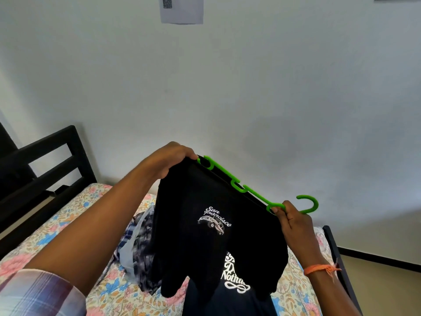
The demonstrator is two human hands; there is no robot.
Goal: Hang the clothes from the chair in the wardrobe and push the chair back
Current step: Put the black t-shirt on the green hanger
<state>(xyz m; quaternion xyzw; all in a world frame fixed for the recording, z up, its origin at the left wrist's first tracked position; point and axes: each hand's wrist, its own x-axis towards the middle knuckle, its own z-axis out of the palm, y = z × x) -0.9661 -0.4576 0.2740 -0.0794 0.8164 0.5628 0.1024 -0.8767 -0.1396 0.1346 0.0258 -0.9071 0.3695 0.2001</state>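
A black T-shirt [205, 236] with a white "San Francisco" print hangs from a green plastic hanger [239, 185], held up over the bed. My left hand [168, 160] grips the shirt's top edge at the hanger's far end. My right hand [291, 217] pinches the hanger just below its hook [309, 204]. A second dark shirt [234, 283] with white lettering lies on the bed beneath, and a pile of other clothes [139, 247] lies to its left. Neither the chair nor the wardrobe is in view.
A bed with a floral sheet [68, 224] fills the lower view. Its black headboard [45, 160] stands at the left and a black frame rail [337, 252] runs along the right. A white wall [227, 87] is behind, with a paper sheet [182, 10] stuck on it.
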